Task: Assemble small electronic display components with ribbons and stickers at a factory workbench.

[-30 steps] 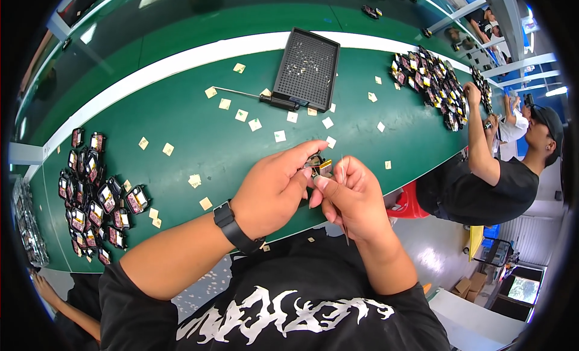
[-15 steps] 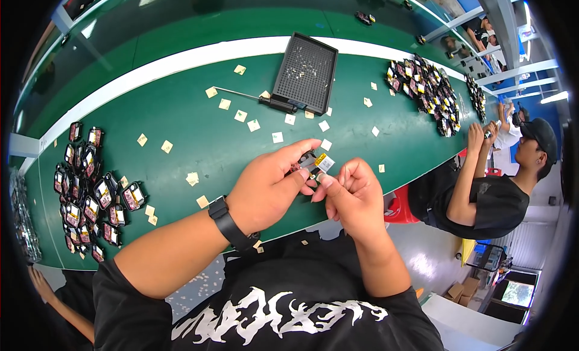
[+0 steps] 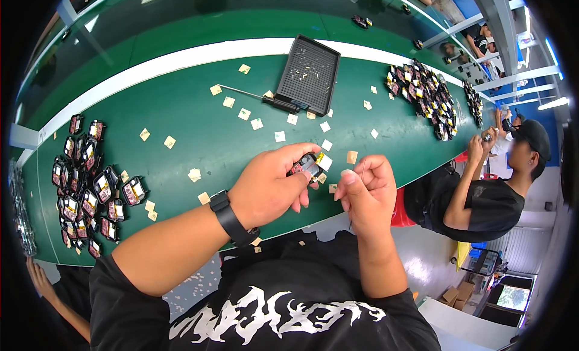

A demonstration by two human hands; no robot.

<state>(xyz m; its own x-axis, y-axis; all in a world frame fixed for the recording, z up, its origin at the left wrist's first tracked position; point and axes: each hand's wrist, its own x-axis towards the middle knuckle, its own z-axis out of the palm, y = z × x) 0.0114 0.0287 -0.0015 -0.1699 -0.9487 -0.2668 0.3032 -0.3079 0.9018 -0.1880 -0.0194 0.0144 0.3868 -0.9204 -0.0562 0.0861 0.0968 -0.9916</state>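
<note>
My left hand (image 3: pixel 271 179) is wrapped round a small black electronic device (image 3: pixel 306 164), its thumb pressed on the near side. A silver piece with yellow tape (image 3: pixel 324 162) sticks out from the device's right end. To the right of it, apart from the device, my right hand (image 3: pixel 368 191) has its thumb and forefinger brought together. Whatever lies between those fingertips, if anything, is too small to make out. Small square paper pieces (image 3: pixel 351 157) lie on the green table (image 3: pixel 199 134) around both hands.
Many similar devices are heaped at the left (image 3: pixel 90 188) and far right (image 3: pixel 425 100). A black perforated tray (image 3: pixel 309 73) holds tiny parts, and a long-shafted screwdriver (image 3: pixel 283 102) lies against its near edge. A co-worker (image 3: pixel 491 200) sits at the right.
My right hand has drawn away to the right from the device, leaving a gap. My left hand keeps hold of the device, which is turned somewhat and shows more of its black body.
</note>
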